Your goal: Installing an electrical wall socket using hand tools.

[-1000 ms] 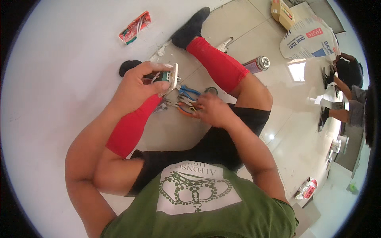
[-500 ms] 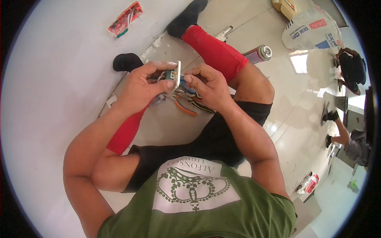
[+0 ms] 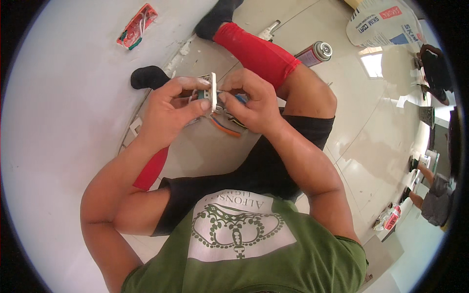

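My left hand (image 3: 168, 110) grips a white electrical wall plate (image 3: 213, 93) on edge, its thumb and fingers at the back. Behind the plate shows a green-and-white module, partly covered by the fingers. My right hand (image 3: 254, 100) is closed in a pinch close against the plate's front; what sits between the fingertips is too small to name. Below the hands, pliers with an orange-and-blue handle (image 3: 225, 127) lie on the floor among other hand tools, partly hidden by my right hand.
A red wall box (image 3: 137, 28) with wires sits in the wall at upper left. A gas canister (image 3: 317, 52) lies beyond my right knee. A white bag (image 3: 386, 22) stands farther off. Two people (image 3: 435, 205) are at the far right. A wrapped packet (image 3: 388, 217) lies lower right.
Both hands and the plate have shifted slightly left in the view, and the plate is turned more edge-on. The right fingers keep their pinch at its front.
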